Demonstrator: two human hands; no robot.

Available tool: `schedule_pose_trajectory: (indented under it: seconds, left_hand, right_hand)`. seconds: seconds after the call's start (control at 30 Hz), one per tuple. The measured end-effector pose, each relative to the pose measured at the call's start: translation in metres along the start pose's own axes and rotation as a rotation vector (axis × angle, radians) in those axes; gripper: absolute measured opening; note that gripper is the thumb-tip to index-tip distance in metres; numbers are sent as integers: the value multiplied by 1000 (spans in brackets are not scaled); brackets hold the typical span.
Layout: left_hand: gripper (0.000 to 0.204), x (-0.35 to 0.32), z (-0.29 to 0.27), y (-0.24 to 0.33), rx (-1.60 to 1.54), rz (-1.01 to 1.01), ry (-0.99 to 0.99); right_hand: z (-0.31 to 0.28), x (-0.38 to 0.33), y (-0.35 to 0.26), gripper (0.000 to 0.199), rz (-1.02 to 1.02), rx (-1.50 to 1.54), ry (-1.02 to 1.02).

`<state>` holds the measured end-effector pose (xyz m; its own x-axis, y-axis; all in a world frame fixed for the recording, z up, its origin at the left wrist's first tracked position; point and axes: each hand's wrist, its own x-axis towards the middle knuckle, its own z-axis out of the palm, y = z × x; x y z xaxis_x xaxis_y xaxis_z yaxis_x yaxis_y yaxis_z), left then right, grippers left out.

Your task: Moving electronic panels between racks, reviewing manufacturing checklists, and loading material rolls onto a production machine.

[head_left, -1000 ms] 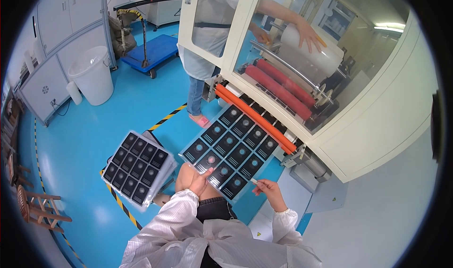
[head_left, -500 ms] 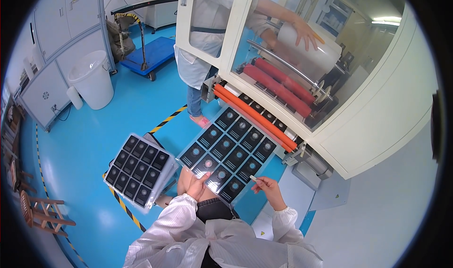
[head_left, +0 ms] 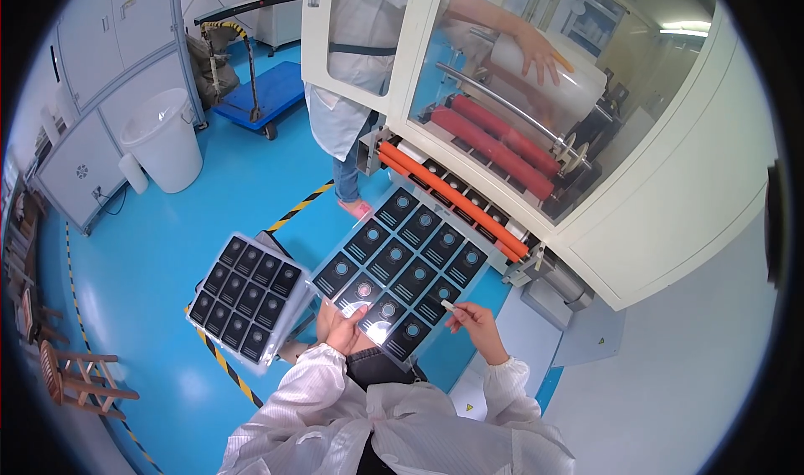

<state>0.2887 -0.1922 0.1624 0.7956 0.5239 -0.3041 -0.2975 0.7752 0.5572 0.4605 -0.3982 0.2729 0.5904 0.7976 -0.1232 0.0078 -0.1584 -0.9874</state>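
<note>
A clear plastic sheet (head_left: 390, 321) with rows of black rectangular panels, each bearing a round mark, lies tilted in front of me. My left hand (head_left: 345, 331) grips its near edge, thumb on top and fingers hidden beneath. At the right edge of the sheet, my right hand (head_left: 475, 326) is closed in a pinch on a small whitish piece (head_left: 447, 305), too small to identify. The far edge of the sheet is close to an orange roller (head_left: 452, 200) on the machine; whether they touch cannot be told. To the left is a stack of similar panelled sheets (head_left: 244, 299).
Behind the window of the cream machine (head_left: 578, 266), a co-worker's hand (head_left: 536, 52) rests on a large film roll (head_left: 588, 86) above red rollers (head_left: 494, 148). A white bin (head_left: 167, 153), blue trolley (head_left: 272, 94) and wooden stool (head_left: 79, 374) stand to the left.
The view has shifted slightly. The sheet sits a little further left, and both my hands keep their hold. The machine's door frame appears further left.
</note>
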Motion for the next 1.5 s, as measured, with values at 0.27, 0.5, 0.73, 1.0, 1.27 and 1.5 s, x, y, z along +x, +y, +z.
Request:
schedule_pose_trajectory:
  seconds: [0.27, 0.5, 0.73, 1.0, 1.27, 1.5]
  left_hand:
    - [42, -16, 6, 6, 27, 142, -42]
    - [47, -23, -4, 6, 40, 110, 31]
    - [48, -35, -4, 14, 103, 125, 20]
    - [40, -58, 10, 28, 108, 94, 66]
    - [30, -71, 27, 45, 184, 143, 96]
    - [29, -83, 25, 50, 196, 136, 112]
  right_hand:
    - [-3, 32, -24, 23, -160, -122, 138]
    - [-7, 106, -37, 25, -430, -607, 284]
    - [21, 183, -33, 24, -647, -744, 241]
    - [46, 220, -28, 21, -677, -873, 267]
    - [60, 233, -30, 24, -591, -1225, 202]
    - [61, 235, -43, 25, -463, -1229, 74]
